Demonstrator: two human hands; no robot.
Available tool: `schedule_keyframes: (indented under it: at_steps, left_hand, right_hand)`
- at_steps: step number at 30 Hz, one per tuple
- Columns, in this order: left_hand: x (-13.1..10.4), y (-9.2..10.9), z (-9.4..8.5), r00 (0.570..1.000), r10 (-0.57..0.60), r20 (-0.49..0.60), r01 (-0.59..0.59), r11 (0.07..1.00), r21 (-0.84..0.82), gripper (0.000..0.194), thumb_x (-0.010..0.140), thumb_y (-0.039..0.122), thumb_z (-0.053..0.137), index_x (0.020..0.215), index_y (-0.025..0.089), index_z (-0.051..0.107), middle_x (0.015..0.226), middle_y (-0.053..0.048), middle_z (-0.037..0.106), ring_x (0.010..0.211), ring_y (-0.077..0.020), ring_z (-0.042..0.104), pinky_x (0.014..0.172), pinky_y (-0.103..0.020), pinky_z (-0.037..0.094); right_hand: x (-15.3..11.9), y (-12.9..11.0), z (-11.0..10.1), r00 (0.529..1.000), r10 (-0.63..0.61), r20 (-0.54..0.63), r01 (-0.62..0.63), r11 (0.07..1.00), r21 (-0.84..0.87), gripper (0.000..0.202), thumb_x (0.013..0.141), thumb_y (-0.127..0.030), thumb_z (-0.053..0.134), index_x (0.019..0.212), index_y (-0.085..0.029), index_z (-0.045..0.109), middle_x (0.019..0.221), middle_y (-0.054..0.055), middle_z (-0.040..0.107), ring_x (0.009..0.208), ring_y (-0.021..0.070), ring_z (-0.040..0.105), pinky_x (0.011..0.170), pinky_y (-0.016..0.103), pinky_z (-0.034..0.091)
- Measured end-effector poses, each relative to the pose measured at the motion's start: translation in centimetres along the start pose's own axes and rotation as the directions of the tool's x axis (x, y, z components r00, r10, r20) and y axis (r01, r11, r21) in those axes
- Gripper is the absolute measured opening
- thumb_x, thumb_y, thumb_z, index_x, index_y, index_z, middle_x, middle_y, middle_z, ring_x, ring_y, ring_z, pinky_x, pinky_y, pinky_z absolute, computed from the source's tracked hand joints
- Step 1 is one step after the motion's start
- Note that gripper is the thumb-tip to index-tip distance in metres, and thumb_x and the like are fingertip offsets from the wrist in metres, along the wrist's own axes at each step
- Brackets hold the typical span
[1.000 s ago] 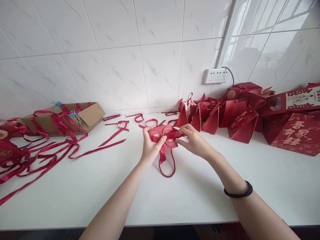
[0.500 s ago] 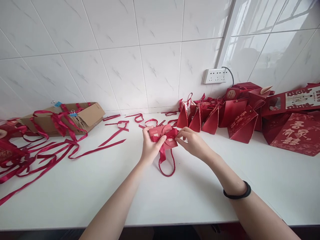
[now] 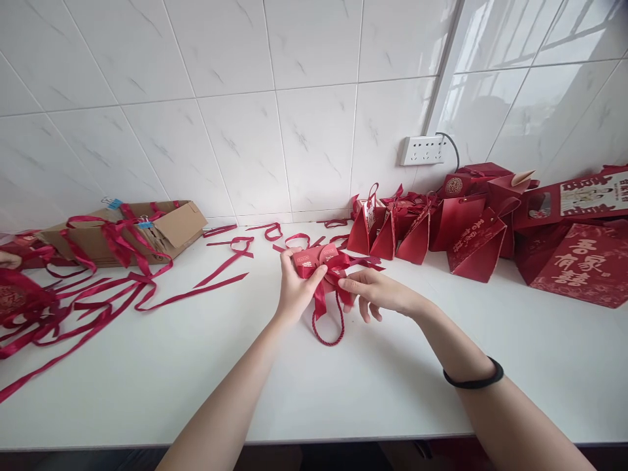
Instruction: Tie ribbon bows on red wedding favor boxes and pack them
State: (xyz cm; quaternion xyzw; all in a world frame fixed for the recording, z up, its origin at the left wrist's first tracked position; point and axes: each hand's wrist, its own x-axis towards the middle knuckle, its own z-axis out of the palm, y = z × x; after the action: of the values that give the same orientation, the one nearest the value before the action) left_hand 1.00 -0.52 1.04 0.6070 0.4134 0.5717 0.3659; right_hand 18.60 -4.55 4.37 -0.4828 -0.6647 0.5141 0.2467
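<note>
My left hand (image 3: 299, 278) is closed around the left side of a small red gift box (image 3: 307, 255) with gold print. Its thumb presses on the red satin ribbon (image 3: 337, 261) that crosses the box front, where a loop stands up and a tail hangs down. A twisted red cord handle (image 3: 328, 343) loops from the box toward me, onto the table. At the box's right side is my right hand (image 3: 370, 289), thumb and forefinger pinched at the ribbon and the other fingers curled loosely below. The fingertips partly hide the ribbon there.
Loose red ribbons (image 3: 216, 286) lie across the left and back of the white table (image 3: 196, 379). A cardboard box (image 3: 181, 229) with ribbons and clips stands at back left. Folded red gift boxes (image 3: 478, 245) crowd the right. Another person's hand (image 3: 8, 260) shows at the left edge.
My right hand has moved down from the ribbon's upper right end to the lower right of the box, and its lower fingers have uncurled. A hand has appeared at the far left.
</note>
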Motion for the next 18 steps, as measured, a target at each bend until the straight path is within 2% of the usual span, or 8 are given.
schedule_keyframes:
  at_steps: [2,6,13,18]
  left_hand:
    - [0.0,0.0,0.0,1.0,0.01,0.004,-0.01,1.0,-0.001,0.052,0.072,0.033,0.071,0.109,0.023,0.038,0.105,-0.004,0.057,0.094,-0.0184,0.061,0.084,-0.034,0.05]
    - [0.0,0.0,0.0,1.0,0.007,0.0,-0.007,1.0,-0.005,0.051,0.072,0.033,0.071,0.11,0.023,0.038,0.105,-0.004,0.057,0.095,-0.0183,0.061,0.084,-0.034,0.05]
    - [0.0,0.0,0.1,1.0,-0.008,0.0,0.008,1.0,-0.008,0.053,0.07,0.032,0.073,0.109,0.023,0.038,0.104,-0.004,0.056,0.091,-0.0175,0.062,0.084,-0.034,0.05]
    - [0.1,-0.2,0.0,1.0,0.01,0.02,-0.009,1.0,-0.018,0.053,0.07,0.032,0.073,0.109,0.023,0.039,0.107,-0.004,0.056,0.09,-0.0173,0.063,0.084,-0.034,0.051]
  right_hand:
    - [0.2,0.2,0.1,0.999,-0.019,-0.039,0.018,1.0,-0.023,0.036,0.082,-0.051,0.056,0.073,-0.017,0.048,0.077,0.003,0.067,0.045,0.0095,0.059,0.034,0.018,0.036]
    - [0.3,0.4,0.2,0.998,-0.044,-0.05,0.044,0.999,-0.012,0.034,0.084,-0.048,0.055,0.075,-0.015,0.055,0.074,0.003,0.068,0.041,0.0074,0.056,0.034,0.018,0.034]
    - [0.7,1.1,0.3,0.985,0.021,0.17,-0.039,0.994,0.103,0.049,0.077,-0.061,0.06,0.071,-0.013,0.062,0.064,0.004,0.068,0.038,0.0055,0.05,0.034,0.018,0.031]
    - [1.2,1.7,0.3,0.968,0.059,0.244,-0.091,0.988,0.122,0.052,0.075,-0.065,0.06,0.07,-0.013,0.062,0.061,0.004,0.068,0.04,0.0069,0.052,0.035,0.018,0.033]
